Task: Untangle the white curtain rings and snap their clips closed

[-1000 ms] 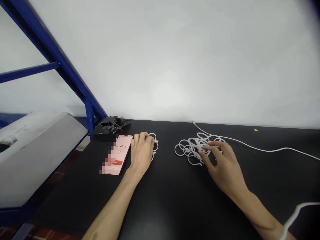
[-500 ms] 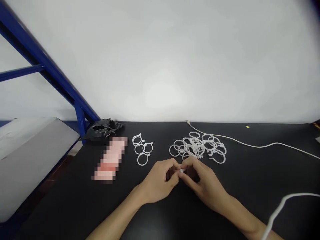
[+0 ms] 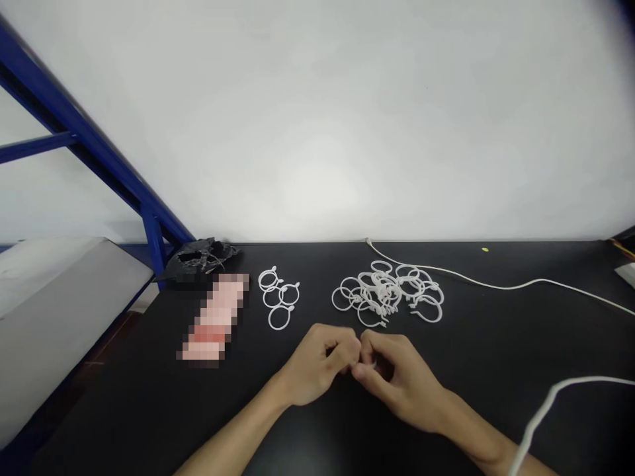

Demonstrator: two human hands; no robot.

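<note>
My left hand (image 3: 317, 367) and my right hand (image 3: 404, 380) meet over the black table, fingertips touching and both closed in a pinch. Between them is a white curtain ring (image 3: 374, 365), mostly hidden by the fingers; only a sliver shows by my right fingers. Just beyond my hands lies a tangled pile of white curtain rings (image 3: 380, 289), several of them gaping open. Farther left, several more white curtain rings (image 3: 279, 317) lie flat in a small group, closed into circles with little tabs.
A crumpled black plastic bag (image 3: 198, 258) and a blurred pink packet (image 3: 214, 317) lie at the left. A white cable (image 3: 476, 283) runs along the back right, and another white cord (image 3: 550, 396) crosses near my right forearm. A blue metal frame (image 3: 99, 158) stands left.
My hands have dropped slightly and their fingers have closed tighter, covering more of the white curtain ring. The view has shifted a little; the rings on the table lie as before.
</note>
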